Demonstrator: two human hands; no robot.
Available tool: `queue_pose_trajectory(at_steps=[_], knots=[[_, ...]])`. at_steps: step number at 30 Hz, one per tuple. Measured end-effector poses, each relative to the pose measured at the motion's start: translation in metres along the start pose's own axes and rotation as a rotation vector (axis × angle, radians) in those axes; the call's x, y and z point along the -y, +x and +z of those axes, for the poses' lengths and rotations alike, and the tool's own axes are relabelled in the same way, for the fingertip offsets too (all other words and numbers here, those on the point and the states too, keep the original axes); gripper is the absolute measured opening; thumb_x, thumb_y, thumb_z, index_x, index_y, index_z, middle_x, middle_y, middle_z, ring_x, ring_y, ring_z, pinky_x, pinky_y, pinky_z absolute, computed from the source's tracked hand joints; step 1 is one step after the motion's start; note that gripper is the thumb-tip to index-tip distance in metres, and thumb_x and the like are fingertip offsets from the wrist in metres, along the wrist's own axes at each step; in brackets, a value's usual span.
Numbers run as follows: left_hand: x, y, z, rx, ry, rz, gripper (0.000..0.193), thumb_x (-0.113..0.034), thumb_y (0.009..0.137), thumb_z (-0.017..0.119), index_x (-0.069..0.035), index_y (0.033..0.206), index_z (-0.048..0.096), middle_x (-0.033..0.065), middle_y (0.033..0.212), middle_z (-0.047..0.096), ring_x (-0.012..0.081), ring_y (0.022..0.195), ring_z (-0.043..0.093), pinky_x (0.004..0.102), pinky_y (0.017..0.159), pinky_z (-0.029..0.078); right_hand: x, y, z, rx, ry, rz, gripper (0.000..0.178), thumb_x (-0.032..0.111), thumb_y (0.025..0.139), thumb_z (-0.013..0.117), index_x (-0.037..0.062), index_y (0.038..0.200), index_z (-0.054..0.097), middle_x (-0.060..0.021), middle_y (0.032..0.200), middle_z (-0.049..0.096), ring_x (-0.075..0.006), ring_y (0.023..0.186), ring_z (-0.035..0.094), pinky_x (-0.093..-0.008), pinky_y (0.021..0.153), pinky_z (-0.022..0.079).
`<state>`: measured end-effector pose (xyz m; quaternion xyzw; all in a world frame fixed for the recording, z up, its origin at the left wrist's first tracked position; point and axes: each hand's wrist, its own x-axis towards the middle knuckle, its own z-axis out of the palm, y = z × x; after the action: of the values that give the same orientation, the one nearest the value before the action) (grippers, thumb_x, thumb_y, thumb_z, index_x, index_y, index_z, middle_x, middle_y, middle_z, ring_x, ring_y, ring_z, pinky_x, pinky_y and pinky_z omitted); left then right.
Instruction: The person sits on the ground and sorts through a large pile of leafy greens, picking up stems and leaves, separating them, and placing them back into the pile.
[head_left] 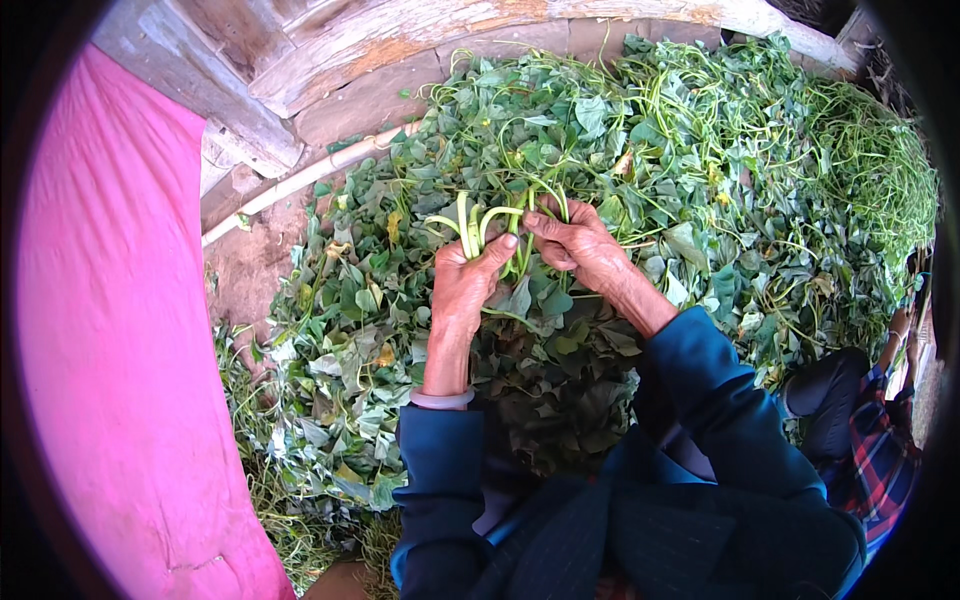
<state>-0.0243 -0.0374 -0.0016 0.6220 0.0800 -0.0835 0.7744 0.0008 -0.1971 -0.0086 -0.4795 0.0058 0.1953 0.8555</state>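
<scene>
A: Left hand (462,285) — fist closed round a small bunch of pale green stems (470,225); the stem ends stick up and curl out above the thumb. Grip is clenched, grasping the bunch.

B: And the right hand (580,245)?

A: Just beside the left, fingertips pinched on the same stems near their tops. Which stem it pinches, can't tell; leaves crowd in behind.

B: Where do the stems sit?

A: Held in the air between both hands, over the near-middle of a big heap of leafy vines (640,160). The lower ends are hidden in the left palm.

B: Anything else on the arms?

A: Pale bangle (441,399) on the left wrist, dark blue sleeves (700,380). Lap is in shadow, hard to read.

B: Surroundings?

A: Pink cloth (120,350) fills the left side, cut off by the lens rim. A white pipe (300,180) runs along the ground by the heap's far-left edge, partly buried under leaves. Weathered wooden beams (300,60) behind it. At the right edge another person, in a plaid sleeve (885,450) and mostly cut off; their hands too small to make out
</scene>
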Motion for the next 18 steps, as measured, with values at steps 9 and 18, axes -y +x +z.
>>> queue_pose_trajectory(at_steps=[9,18], knots=[[0.002,-0.001,-0.002,0.063,0.152,0.043,0.022,-0.025,0.079,0.064,-0.005,0.074,0.059,-0.0052,0.051,0.042,0.0039,0.043,0.034,0.0188,0.040,0.026,0.004,0.007,-0.010,0.109,-0.993,-0.424,0.010,0.008,0.077,0.060,0.0016,0.081,0.054,-0.0091,0.057,0.052,-0.0242,0.044,0.047,-0.0348,0.040,0.033],[0.007,-0.004,-0.001,0.029,-0.095,-0.213,0.017,-0.018,0.074,0.069,-0.004,0.072,0.060,-0.0015,0.053,0.048,0.0053,0.036,0.033,0.0193,0.033,0.021,-0.010,0.026,-0.046,-0.100,-1.769,-0.421,0.010,0.004,0.068,0.052,0.0016,0.077,0.056,-0.0214,0.063,0.057,-0.0372,0.063,0.058,-0.0433,0.055,0.047]])
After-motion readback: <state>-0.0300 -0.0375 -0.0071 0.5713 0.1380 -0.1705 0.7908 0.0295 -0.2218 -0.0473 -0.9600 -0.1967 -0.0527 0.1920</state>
